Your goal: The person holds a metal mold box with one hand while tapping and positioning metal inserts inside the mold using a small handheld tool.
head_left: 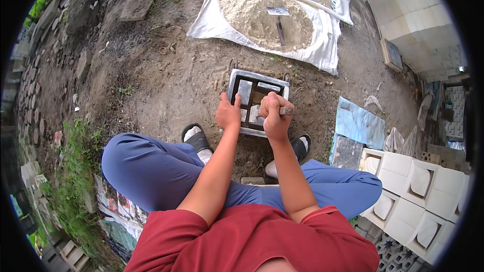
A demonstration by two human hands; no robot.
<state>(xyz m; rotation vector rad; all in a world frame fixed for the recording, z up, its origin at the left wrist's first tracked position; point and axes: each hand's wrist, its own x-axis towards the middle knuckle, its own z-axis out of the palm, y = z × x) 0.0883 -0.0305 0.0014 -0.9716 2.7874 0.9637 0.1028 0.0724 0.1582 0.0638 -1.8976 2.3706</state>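
Note:
A square metal block mould (276, 82) stands on the ground between my feet, with grey blocks or plates and dark gaps inside its frame. My left hand (229, 115) grips its left wall, the thumb over the inner side and the fingers outside. Over the mould's right part, my right hand (275, 117) is closed round the wooden handle (287, 111) of a hand tool. A pale grey piece beside that fist may be the tool's blade; I cannot tell. The fist hides much of the mould's right side.
Beyond the mould, a white sack sheet (205, 24) carries heaped pale sand (247, 12), with a trowel (280, 30) lying on it. Moulded white blocks (398, 171) stand in rows at right, near a blue sheet (355, 121). Stones and weeds (75, 166) line the left.

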